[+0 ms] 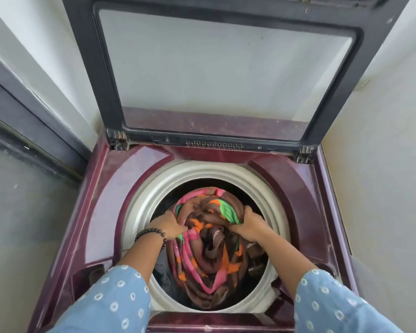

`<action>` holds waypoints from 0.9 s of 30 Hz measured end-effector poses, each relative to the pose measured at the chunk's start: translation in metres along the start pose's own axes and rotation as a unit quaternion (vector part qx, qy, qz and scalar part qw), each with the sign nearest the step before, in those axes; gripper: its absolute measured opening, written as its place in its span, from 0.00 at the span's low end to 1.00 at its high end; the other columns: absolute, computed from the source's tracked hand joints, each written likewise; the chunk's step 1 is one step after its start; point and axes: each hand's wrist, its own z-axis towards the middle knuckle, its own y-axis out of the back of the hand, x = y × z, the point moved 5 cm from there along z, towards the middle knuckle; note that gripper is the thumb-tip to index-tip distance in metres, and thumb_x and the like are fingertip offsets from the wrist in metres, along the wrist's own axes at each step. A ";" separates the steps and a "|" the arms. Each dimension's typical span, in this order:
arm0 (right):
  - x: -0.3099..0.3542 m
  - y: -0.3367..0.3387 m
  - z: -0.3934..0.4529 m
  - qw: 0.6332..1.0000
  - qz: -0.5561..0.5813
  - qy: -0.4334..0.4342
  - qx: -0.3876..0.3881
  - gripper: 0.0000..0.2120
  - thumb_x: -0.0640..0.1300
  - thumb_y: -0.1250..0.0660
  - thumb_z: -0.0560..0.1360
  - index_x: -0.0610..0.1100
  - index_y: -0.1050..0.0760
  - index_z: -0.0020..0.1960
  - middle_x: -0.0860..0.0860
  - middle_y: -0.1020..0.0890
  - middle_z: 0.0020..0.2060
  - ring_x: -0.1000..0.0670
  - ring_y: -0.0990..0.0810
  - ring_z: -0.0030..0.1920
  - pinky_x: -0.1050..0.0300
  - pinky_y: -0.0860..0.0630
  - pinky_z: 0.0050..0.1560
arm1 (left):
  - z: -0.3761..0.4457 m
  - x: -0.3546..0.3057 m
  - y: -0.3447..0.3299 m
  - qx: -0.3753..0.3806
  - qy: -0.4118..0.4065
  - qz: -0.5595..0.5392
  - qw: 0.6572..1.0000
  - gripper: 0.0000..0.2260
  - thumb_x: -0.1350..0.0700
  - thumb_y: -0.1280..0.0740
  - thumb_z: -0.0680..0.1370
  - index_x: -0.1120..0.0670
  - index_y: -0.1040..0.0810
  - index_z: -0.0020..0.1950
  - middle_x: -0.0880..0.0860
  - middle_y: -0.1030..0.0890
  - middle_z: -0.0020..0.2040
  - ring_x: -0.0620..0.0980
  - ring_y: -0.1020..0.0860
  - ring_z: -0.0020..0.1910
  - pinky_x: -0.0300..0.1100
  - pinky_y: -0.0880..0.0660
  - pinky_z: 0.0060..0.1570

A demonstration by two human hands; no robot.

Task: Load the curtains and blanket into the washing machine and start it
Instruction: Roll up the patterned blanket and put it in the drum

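Note:
A maroon top-loading washing machine [101, 203] stands below me with its glass lid [226, 68] raised upright at the back. A bunched brown blanket [209, 270] with pink, orange and green patches fills the round drum opening [139, 207]. My left hand [167, 225] grips a pink-edged fold on the blanket's left side. My right hand [249, 225] grips a fold near a green patch on its right side. Both hands are inside the drum rim. Anything beneath the blanket is hidden.
White walls close in behind and to the right of the machine. A dark door frame [22, 111] runs along the left, with grey floor [22, 224] beside the machine. The raised lid leans toward the back wall.

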 end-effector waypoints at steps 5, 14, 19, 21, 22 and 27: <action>0.002 0.007 0.027 0.993 0.100 -0.031 -0.054 0.29 0.56 0.29 0.74 0.39 0.32 0.66 0.41 0.20 0.59 0.40 0.21 0.58 0.52 0.23 0.54 | 0.018 0.002 0.004 -0.052 0.011 -0.047 0.997 0.34 0.37 0.36 0.77 0.59 0.35 0.73 0.60 0.24 0.66 0.58 0.23 0.61 0.49 0.25 0.59; 0.048 0.004 0.036 0.960 0.166 0.178 -0.137 0.29 0.53 0.29 0.75 0.48 0.32 0.73 0.47 0.27 0.69 0.48 0.30 0.70 0.58 0.35 0.68 | 0.031 0.018 -0.005 -0.244 0.077 -0.417 0.872 0.33 0.48 0.31 0.77 0.60 0.39 0.77 0.62 0.32 0.74 0.62 0.32 0.72 0.51 0.37 0.71; 0.061 -0.041 0.045 0.970 -0.147 0.195 0.001 0.38 0.63 0.38 0.77 0.57 0.52 0.80 0.49 0.56 0.81 0.38 0.64 0.78 0.31 0.59 0.74 | 0.040 0.026 -0.013 -0.216 0.108 -0.431 0.869 0.32 0.40 0.39 0.80 0.61 0.37 0.76 0.61 0.32 0.74 0.61 0.33 0.73 0.53 0.38 0.73; 0.051 -0.056 0.050 0.962 -0.206 0.178 0.034 0.37 0.64 0.43 0.79 0.57 0.58 0.80 0.50 0.56 0.81 0.38 0.66 0.78 0.30 0.59 0.73 | 0.042 0.023 -0.013 -0.219 0.076 -0.380 0.896 0.34 0.38 0.39 0.77 0.60 0.35 0.74 0.62 0.28 0.71 0.62 0.29 0.69 0.56 0.33 0.70; 0.044 -0.058 0.053 0.963 -0.213 0.159 0.047 0.36 0.64 0.45 0.79 0.56 0.59 0.80 0.51 0.56 0.81 0.38 0.66 0.78 0.30 0.59 0.73 | 0.042 0.019 -0.014 -0.218 0.054 -0.349 0.910 0.31 0.40 0.37 0.77 0.60 0.33 0.72 0.62 0.26 0.68 0.62 0.26 0.67 0.55 0.30 0.67; 0.036 -0.041 0.053 0.963 -0.229 0.137 0.047 0.36 0.64 0.45 0.80 0.55 0.56 0.80 0.49 0.52 0.81 0.39 0.59 0.79 0.33 0.55 0.75 | 0.032 -0.004 -0.012 -0.211 -0.002 -0.204 0.956 0.26 0.48 0.38 0.81 0.62 0.37 0.74 0.65 0.30 0.69 0.63 0.30 0.67 0.54 0.32 0.66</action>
